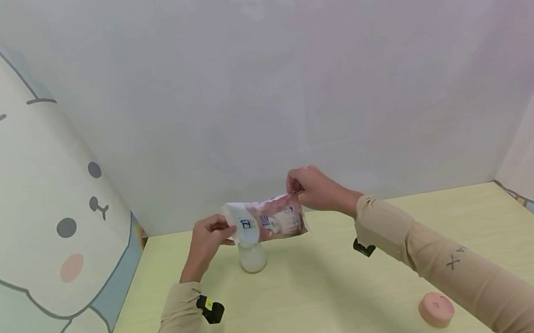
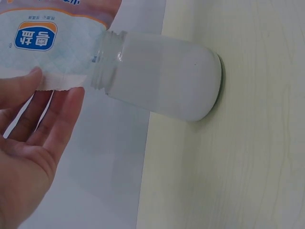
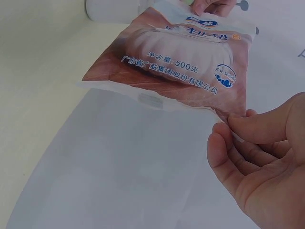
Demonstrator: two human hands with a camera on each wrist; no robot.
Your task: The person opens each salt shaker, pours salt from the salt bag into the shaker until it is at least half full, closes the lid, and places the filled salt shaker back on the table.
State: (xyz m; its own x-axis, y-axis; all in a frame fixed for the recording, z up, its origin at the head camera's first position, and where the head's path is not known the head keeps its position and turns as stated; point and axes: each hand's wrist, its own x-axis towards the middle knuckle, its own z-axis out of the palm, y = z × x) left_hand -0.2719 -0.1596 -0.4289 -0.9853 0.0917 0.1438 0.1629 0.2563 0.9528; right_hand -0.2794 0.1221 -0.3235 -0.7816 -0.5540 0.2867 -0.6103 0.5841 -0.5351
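Note:
A printed salt bag (image 1: 276,219), white at one end and reddish-brown at the other, is stretched sideways between both hands over the table. My left hand (image 1: 208,237) pinches its white end, thumb on the printed face and fingers behind. At the other end, my right hand (image 1: 321,188) pinches an upper corner between thumb and fingers, as the right wrist view shows close up. Below the white end stands a clear glass jar (image 2: 162,76), upright and lidless, with white contents. Its threaded mouth is right at the bag's edge in the left wrist view.
A round pink lid (image 1: 436,309) lies on the pale yellow table (image 1: 294,322) at the near right, beside the right forearm. Behind the table rises a plain grey-white wall (image 1: 253,85). Side walls with cartoon drawings (image 1: 32,231) flank it.

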